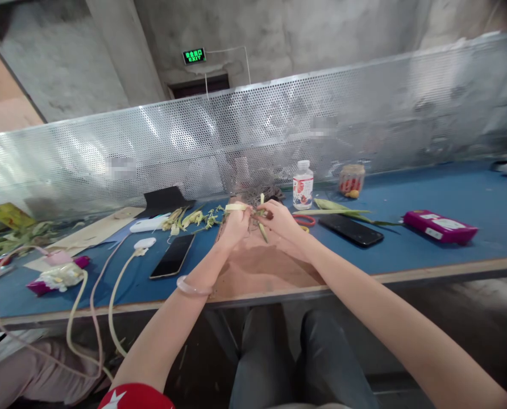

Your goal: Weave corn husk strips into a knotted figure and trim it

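Note:
My left hand (236, 222) and my right hand (279, 218) are close together over a brown board (253, 272) on the blue table. Pale leaf strips (235, 208) show at the left hand's closed fingers. The right hand's fingers are pinched around a small green and brown plant piece (262, 215), with a green tip pointing down below them. The exact contact between the fingers and the pieces is too small to make out. Behind the hands lies a tangle of grey strands (267, 193).
Left of the board are a phone (172, 257), plant sprigs (194, 218), white chargers and cables. To the right are a bottle (303, 186), a jar (352, 180), a black phone (350, 229), long leaves and a purple pack (440, 226). Someone's leg (36, 372) shows at lower left.

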`<state>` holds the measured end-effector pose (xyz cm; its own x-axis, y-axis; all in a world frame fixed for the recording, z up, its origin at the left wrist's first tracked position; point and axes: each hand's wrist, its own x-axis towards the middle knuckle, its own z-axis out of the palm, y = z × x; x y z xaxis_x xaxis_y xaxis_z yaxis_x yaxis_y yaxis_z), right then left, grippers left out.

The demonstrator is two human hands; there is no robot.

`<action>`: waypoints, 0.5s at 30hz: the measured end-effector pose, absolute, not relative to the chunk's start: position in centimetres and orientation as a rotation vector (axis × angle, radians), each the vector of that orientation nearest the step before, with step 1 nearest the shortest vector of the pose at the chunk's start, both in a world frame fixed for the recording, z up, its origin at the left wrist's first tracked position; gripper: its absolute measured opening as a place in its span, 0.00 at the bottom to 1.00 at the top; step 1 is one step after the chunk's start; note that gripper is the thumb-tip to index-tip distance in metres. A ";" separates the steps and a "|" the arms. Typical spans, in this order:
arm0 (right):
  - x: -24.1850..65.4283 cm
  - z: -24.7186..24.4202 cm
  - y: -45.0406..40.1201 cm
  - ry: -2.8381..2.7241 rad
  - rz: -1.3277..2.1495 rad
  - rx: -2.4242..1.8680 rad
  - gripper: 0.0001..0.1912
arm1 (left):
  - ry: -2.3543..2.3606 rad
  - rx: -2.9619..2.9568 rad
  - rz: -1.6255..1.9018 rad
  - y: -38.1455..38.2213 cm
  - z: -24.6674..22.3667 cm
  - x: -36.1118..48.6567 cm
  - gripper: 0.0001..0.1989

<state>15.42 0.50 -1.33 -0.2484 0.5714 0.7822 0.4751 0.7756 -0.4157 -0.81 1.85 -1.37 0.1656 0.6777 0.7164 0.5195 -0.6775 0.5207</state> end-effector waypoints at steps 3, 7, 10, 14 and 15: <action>15.1 -1.5 0.6 -1.866 0.120 -0.806 0.04 | 1.234 2.334 1.513 1.4 -1.3 -0.8 0.10; 14.7 -1.6 0.3 -1.832 0.167 -0.773 0.05 | 1.245 2.388 1.513 0.8 -1.2 -0.5 0.09; 14.6 -1.5 -0.1 -1.804 0.220 -0.740 0.06 | 1.202 2.398 1.578 0.7 -1.3 -0.3 0.09; 14.6 -1.4 -0.4 -1.751 0.242 -0.728 0.05 | 1.207 2.288 1.743 1.0 -1.4 0.0 0.09; 14.6 -1.5 -0.3 -1.745 0.238 -0.723 0.06 | 1.200 2.253 1.760 1.1 -1.4 0.1 0.09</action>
<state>14.61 -0.35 -1.45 -0.1354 0.5804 0.8030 0.3439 0.7876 -0.5113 0.06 1.07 -1.37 0.0566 0.5857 0.8086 0.5390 -0.6996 0.4690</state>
